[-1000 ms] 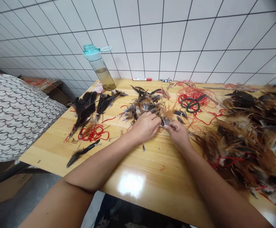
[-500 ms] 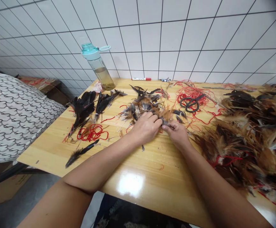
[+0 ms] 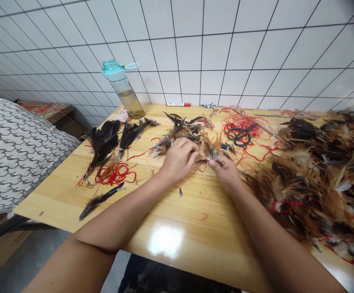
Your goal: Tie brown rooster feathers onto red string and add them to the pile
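Observation:
My right hand point(image 3: 225, 171) pinches a small bunch of brown and grey feathers point(image 3: 213, 149) between thumb and fingers, quills towards me. Just left of it, my left hand point(image 3: 180, 158) is held with its fingers curled together; what they hold, if anything, is hidden. Behind the left hand lies a loose pile of brown, grey and black feathers point(image 3: 189, 129), partly covered by the hand. A few short dark feathers point(image 3: 228, 147) rest beyond my right hand.
Black scissors point(image 3: 241, 135) lie on tangled red string point(image 3: 246, 120). A large feather heap point(image 3: 323, 175) covers the table's right side. At left are black feather bundles point(image 3: 103, 140), a red string coil point(image 3: 116, 174) and one dark feather point(image 3: 100, 200). A bottle point(image 3: 128, 95) and marker point(image 3: 178, 104) stand near the tiled wall.
My left hand has drawn away to the left from the bunch and opened a gap between the hands. The right hand still pinches the feathers, which now show more fully. The view has shifted slightly.

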A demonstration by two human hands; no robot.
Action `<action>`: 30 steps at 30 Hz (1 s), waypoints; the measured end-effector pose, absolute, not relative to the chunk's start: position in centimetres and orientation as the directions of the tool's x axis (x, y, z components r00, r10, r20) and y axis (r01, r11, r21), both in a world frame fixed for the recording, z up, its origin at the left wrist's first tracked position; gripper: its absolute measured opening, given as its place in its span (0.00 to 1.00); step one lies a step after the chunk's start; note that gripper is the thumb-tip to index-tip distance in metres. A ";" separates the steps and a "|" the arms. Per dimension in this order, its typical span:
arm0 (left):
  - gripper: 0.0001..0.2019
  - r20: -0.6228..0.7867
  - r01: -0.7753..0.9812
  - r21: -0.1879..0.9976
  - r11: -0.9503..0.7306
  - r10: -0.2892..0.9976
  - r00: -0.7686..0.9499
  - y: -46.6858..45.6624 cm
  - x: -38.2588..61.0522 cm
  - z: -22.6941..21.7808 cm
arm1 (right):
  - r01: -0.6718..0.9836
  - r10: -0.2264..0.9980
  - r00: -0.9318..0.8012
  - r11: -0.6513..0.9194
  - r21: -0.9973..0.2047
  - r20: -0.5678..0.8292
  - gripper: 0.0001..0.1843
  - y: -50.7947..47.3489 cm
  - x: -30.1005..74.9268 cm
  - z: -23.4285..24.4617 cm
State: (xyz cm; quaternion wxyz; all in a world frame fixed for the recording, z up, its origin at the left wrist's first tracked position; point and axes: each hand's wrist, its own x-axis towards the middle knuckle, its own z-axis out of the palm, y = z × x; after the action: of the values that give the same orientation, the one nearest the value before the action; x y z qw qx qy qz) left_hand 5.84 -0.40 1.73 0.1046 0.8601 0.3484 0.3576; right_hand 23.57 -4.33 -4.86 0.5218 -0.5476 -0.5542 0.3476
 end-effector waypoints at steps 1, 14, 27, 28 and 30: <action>0.06 0.480 0.505 0.503 -0.701 0.713 0.511 -0.4 6.0 1.6 | 0.222 0.971 0.146 0.157 -0.962 0.192 0.11 -4.4 23.6 -4.9; 0.10 0.097 0.363 0.867 -0.342 0.830 0.549 -0.6 7.2 -0.3 | 0.583 0.979 -0.001 0.168 -0.795 0.206 0.10 -4.7 23.4 -4.1; 0.12 0.244 0.445 0.776 -0.447 0.863 0.442 -1.5 8.0 -1.0 | 0.761 0.954 0.084 0.125 -0.636 0.288 0.11 -5.7 21.9 -4.6; 0.12 0.218 0.415 0.813 -0.408 0.875 0.433 -1.4 8.0 -1.1 | 0.732 0.952 0.085 0.142 -0.666 0.296 0.10 -5.7 21.8 -4.6; 0.12 0.123 0.313 0.911 -0.268 0.902 0.414 -1.1 8.0 -1.3 | 0.665 0.951 0.093 0.161 -0.729 0.295 0.10 -5.7 21.7 -4.5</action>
State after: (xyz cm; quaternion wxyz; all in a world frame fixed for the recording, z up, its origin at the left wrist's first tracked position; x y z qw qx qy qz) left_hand 8.01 -1.07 -1.34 0.4336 0.7203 0.4217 0.3396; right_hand 21.73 -5.69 -4.47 0.3991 -0.6225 -0.6490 0.1790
